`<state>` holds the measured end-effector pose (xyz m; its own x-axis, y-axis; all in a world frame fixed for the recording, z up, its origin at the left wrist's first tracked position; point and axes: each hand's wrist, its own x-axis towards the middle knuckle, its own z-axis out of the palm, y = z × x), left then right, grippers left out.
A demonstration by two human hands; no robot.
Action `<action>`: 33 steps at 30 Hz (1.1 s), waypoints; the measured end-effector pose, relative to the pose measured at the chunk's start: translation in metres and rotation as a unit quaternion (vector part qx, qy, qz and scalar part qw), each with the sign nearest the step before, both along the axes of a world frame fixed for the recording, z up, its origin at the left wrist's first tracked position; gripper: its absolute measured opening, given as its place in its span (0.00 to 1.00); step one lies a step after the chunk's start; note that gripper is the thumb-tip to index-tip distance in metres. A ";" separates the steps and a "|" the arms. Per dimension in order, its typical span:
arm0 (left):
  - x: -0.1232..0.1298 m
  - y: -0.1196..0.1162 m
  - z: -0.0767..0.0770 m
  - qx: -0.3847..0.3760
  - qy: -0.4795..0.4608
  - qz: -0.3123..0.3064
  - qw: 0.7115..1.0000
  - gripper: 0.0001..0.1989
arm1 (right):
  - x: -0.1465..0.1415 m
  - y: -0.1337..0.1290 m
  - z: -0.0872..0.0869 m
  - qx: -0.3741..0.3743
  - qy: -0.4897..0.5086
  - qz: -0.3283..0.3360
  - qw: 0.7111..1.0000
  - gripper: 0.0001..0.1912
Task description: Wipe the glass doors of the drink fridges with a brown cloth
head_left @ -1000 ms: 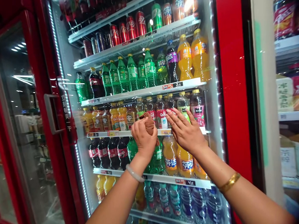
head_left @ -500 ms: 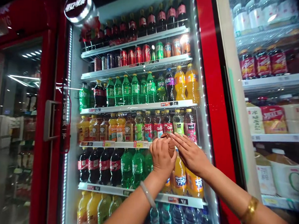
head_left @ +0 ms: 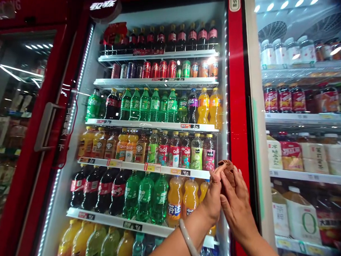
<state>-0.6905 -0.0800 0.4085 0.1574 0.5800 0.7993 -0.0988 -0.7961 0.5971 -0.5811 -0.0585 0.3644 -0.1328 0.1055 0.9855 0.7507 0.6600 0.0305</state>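
Observation:
Both my hands are raised together at the right side of a glass-fronted drinks fridge, by its red frame. A crumpled brown cloth shows at their fingertips. My left hand, with a pale bangle on its wrist, is closed around the cloth's left side, its fingers partly hidden. Alongside it, my right hand has its fingers stretched out and resting on the cloth. Whether the cloth touches the glass I cannot tell. Behind the hands stand orange soda bottles, partly covered by my left arm.
Shelves hold rows of green bottles, red cans and cola bottles. A second red fridge with a handle stands at left. On the right, another cooler holds white-labelled jugs.
My hands and the brown cloth have moved right across the fridge front, toward its red frame. My view has shifted, showing more of the right-hand cooler. The right hand now points more upward.

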 end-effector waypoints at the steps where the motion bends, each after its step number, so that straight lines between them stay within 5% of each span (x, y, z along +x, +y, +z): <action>1: -0.001 -0.001 -0.003 0.007 0.010 -0.009 1.000 0.38 | 0.006 0.004 -0.004 0.031 -0.023 -0.038 0.999 0.35; 5: -0.026 -0.001 -0.017 0.159 0.107 0.177 0.965 0.34 | 0.025 0.016 -0.002 0.120 -0.075 -0.125 0.982 0.44; 9: -0.061 0.009 -0.026 0.287 0.188 0.432 0.834 0.28 | 0.025 0.027 0.034 0.124 -0.078 -0.115 0.983 0.35; 13: -0.078 0.030 -0.032 0.286 0.217 0.591 0.722 0.30 | -0.008 0.031 0.054 0.130 -0.013 -0.060 0.990 0.27; 17: -0.079 0.043 -0.044 0.299 0.273 0.626 0.666 0.35 | -0.030 0.029 0.016 0.142 -0.070 -0.016 0.987 0.25; 22: -0.082 0.040 -0.060 0.327 0.294 0.626 0.644 0.37 | 0.013 0.032 -0.041 0.155 -0.188 -0.030 0.970 0.23; 26: -0.081 0.038 -0.062 0.324 0.296 0.627 0.643 0.36 | 0.030 0.033 -0.024 0.162 -0.147 -0.069 0.973 0.18; 30: -0.080 0.038 -0.062 0.320 0.288 0.622 0.654 0.35 | -0.009 0.031 0.016 0.160 0.002 -0.099 0.982 0.14; 33: -0.081 0.040 -0.064 0.330 0.277 0.613 0.662 0.33 | -0.041 0.029 0.022 0.161 0.028 -0.077 0.984 0.13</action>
